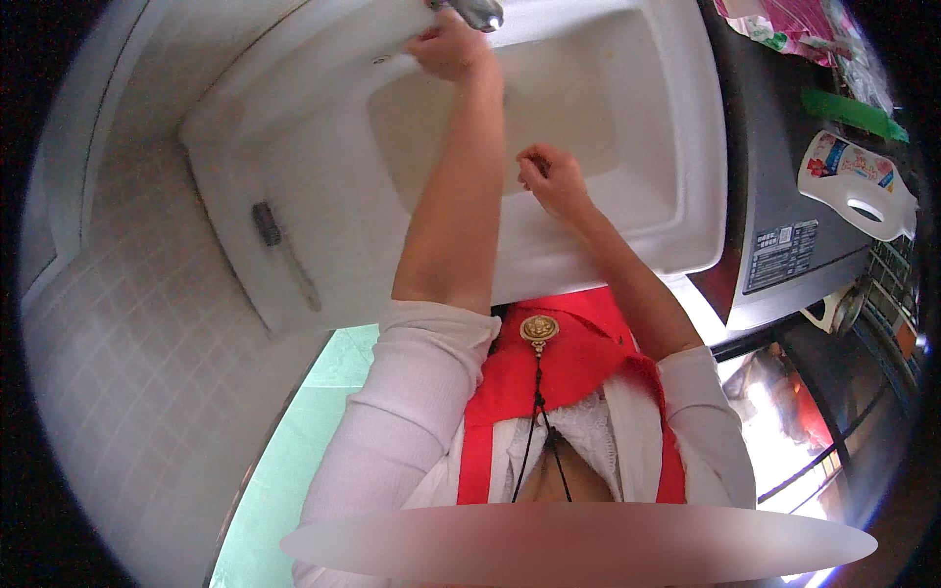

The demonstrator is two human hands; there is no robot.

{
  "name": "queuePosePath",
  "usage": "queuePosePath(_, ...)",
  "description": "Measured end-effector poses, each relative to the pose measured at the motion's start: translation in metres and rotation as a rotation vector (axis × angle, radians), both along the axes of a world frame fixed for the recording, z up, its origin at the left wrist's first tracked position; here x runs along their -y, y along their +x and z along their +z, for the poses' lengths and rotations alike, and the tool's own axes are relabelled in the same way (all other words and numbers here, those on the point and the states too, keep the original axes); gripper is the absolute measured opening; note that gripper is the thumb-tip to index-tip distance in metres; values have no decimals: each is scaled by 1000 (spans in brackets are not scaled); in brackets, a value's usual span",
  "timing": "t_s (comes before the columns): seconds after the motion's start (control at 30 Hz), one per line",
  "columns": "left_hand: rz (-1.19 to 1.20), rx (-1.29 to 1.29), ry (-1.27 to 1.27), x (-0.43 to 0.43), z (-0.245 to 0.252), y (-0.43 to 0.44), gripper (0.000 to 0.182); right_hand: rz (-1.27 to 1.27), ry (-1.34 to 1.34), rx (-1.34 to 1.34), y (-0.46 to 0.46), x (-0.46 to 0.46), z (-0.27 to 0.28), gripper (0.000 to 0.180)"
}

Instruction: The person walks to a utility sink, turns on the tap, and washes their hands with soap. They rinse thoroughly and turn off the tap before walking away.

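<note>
My left hand [452, 50] reaches across the white sink [695, 176] to a metal faucet [479, 12] at the upper picture edge. Its fingers overlap the faucet, and their grip is partly hidden and blurred. Over the near side of the basin [566, 95], my right hand [555, 178] is curled with its fingers folded in. Nothing shows between them. The basin seems to hold slightly cloudy water, though its surface is hard to make out. On the sink's left ledge lies a brush [288, 257] with dark bristles and a pale handle.
Right of the sink is a dark appliance [772, 176] bearing a printed label. A white plastic jug [845, 165], a green strip [853, 114] and pink plastic packaging [786, 29] lie on it. A tiled wall [140, 294] borders the left side. Below right is a wire rack [893, 275].
</note>
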State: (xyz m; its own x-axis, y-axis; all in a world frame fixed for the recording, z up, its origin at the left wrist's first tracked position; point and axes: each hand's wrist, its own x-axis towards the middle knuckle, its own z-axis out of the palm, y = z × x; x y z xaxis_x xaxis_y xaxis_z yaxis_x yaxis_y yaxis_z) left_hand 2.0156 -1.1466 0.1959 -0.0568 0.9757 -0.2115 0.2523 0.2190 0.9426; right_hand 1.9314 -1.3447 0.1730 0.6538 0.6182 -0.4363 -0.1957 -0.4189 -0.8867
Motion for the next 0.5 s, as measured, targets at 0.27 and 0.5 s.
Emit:
queuePosePath(0.27, 35, 20, -50, -3, -38, 5, 41, -23, 46, -168, 10, 4, -10, 15)
queuePosePath(0.5, 95, -136, -22, -11, -45, 5, 39, -103, 9, -247, 16, 11, -5, 15)
